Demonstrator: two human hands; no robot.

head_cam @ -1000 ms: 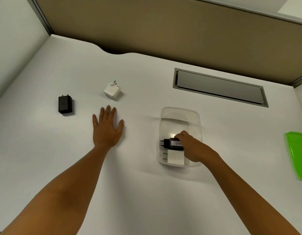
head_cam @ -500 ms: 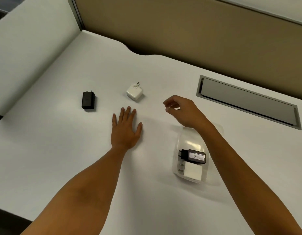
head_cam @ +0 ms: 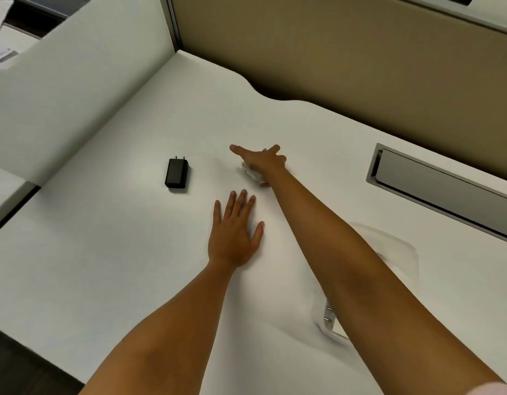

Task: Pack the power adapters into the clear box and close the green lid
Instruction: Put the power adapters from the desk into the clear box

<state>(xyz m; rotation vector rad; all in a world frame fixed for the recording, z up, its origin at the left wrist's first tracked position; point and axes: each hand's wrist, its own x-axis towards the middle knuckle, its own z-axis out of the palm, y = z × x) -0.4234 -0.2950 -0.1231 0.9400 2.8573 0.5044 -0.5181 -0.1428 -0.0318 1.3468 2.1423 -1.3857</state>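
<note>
The white adapter (head_cam: 251,174) lies on the counter (head_cam: 104,252), now almost covered by the right hand (head_cam: 262,163), which has left the clear box (head_cam: 400,246) and reached forward; its fingers are spread over the adapter, not yet closed. A pick-up looks imminent. The black adapter (head_cam: 176,173) waits well to that hand's left. The left hand (head_cam: 235,238) lies flat, just nearer. The box, behind the right forearm, holds another white adapter (head_cam: 333,326). Nothing blocks the way back.
</note>
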